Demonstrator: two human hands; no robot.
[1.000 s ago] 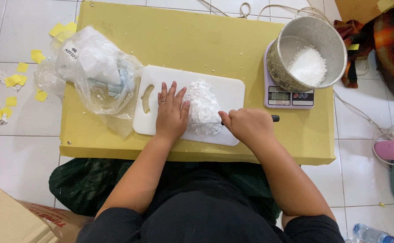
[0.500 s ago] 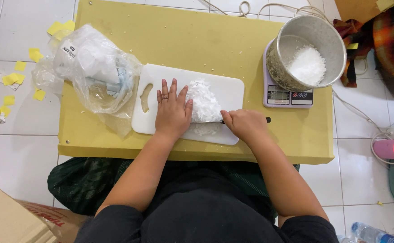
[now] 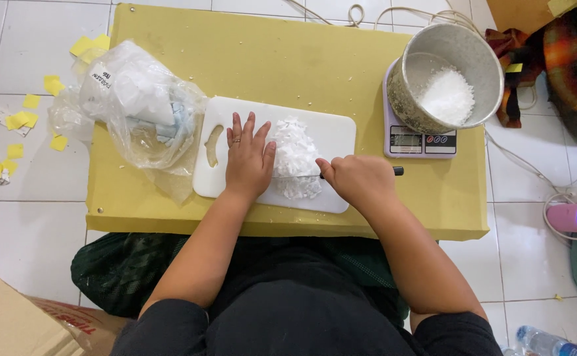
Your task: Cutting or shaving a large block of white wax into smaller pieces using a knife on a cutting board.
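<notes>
While the left hand (image 3: 249,158) lies flat and open on the white cutting board (image 3: 331,132), the right hand (image 3: 361,181) is closed around a knife (image 3: 302,176) that cuts through one pile of white chips (image 3: 295,155). One plastic bag (image 3: 137,112) touches the board's left edge. One metal pot (image 3: 450,76) sits on a scale (image 3: 420,142) at the right. The yellow desk (image 3: 269,59) has open room at the back.
</notes>
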